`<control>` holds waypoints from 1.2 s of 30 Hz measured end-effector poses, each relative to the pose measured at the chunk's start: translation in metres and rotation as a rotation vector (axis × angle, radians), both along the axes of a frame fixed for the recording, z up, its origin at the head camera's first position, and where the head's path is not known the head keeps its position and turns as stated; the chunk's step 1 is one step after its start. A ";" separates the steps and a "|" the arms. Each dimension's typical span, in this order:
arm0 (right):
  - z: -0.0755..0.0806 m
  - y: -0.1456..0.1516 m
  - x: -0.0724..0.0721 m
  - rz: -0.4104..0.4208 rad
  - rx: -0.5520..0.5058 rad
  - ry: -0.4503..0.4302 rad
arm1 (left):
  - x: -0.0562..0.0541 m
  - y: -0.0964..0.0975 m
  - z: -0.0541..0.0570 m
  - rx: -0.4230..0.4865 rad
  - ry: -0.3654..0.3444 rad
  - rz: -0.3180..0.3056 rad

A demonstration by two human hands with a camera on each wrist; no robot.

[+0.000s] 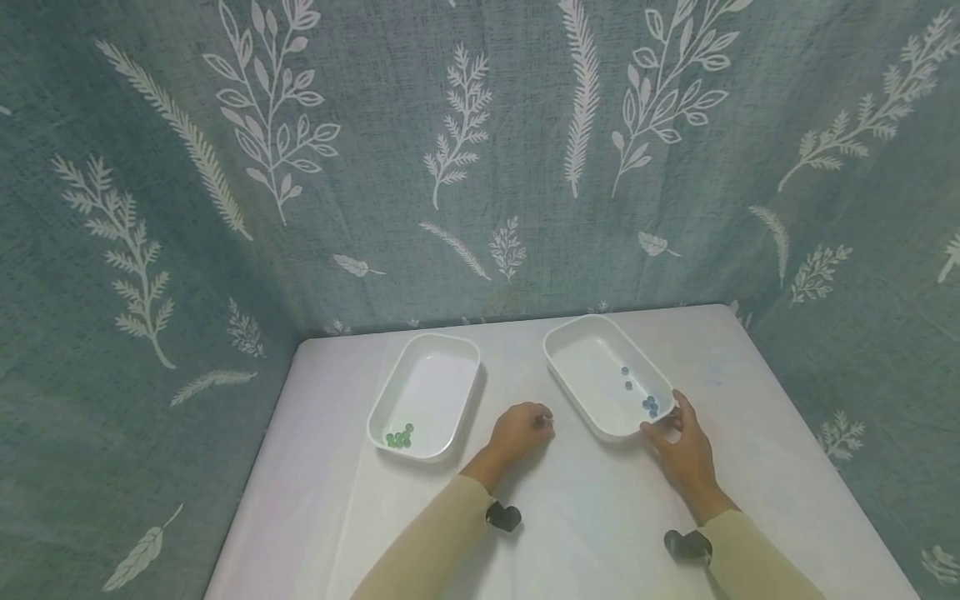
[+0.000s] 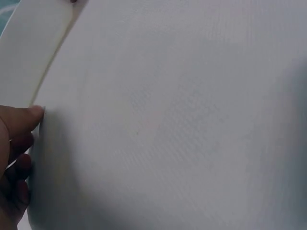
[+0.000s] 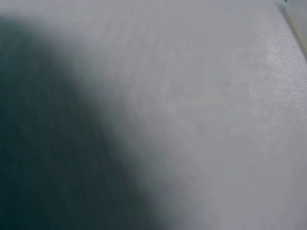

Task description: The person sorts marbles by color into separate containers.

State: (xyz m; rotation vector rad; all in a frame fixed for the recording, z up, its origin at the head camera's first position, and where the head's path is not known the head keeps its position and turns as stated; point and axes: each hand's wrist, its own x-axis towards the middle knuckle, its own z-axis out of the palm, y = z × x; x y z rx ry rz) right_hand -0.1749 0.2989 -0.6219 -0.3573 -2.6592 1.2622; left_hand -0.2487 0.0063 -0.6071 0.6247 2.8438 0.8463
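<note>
In the head view my left hand (image 1: 519, 435) is above the table between two white trays. Its fingers are curled, and a small clear glint shows at the thumb and fingertips, seemingly a pinched clear bead. My right hand (image 1: 686, 454) grips the near right corner of the right tray (image 1: 592, 400), thumb in front and fingers at the side. Blue beads (image 1: 651, 407) lie in that corner, with two more farther back. Green beads (image 1: 399, 437) cluster at the near end of the left tray (image 1: 450, 392). The left wrist view shows my left thumb and curled fingers (image 2: 19, 120) at its edge.
A white cloth covers the table (image 1: 585, 517). Behind it and at both sides hangs a green curtain (image 1: 525, 158) with white leaf prints. The right wrist view holds mostly white cloth (image 3: 216, 120) and a dark blur.
</note>
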 end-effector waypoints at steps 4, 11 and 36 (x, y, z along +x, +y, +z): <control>0.001 0.000 -0.001 -0.001 -0.001 -0.001 | 0.001 0.001 0.002 -0.011 0.004 -0.006; -0.001 0.000 -0.003 0.003 0.006 0.016 | 0.002 -0.001 0.009 0.027 0.014 -0.023; -0.002 0.003 -0.003 0.002 0.006 -0.002 | -0.005 0.037 0.042 0.054 0.082 -0.078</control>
